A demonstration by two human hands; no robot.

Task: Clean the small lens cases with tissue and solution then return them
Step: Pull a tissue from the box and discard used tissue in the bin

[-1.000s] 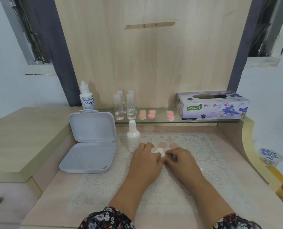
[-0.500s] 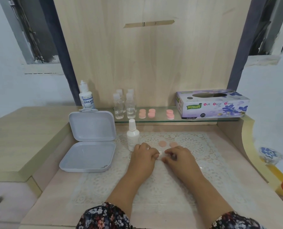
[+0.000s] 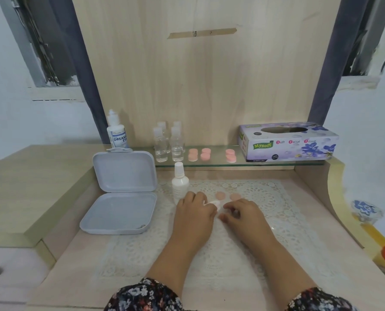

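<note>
My left hand [image 3: 195,212] has brought the white crumpled tissue [image 3: 213,203] back into view, pinched; my right hand [image 3: 243,213], at three o'clock, probably grips a case, so wiping continues.

Open lace mat [image 3: 277,221] lies right of the right hand [image 3: 243,212], offering unobstructed passage. Spray bottle [image 3: 180,182] and open grey case [image 3: 119,198] obstruct the left side. Beyond, the glass shelf [image 3: 218,163] edge overhangs the table [image 3: 74,254].
</note>
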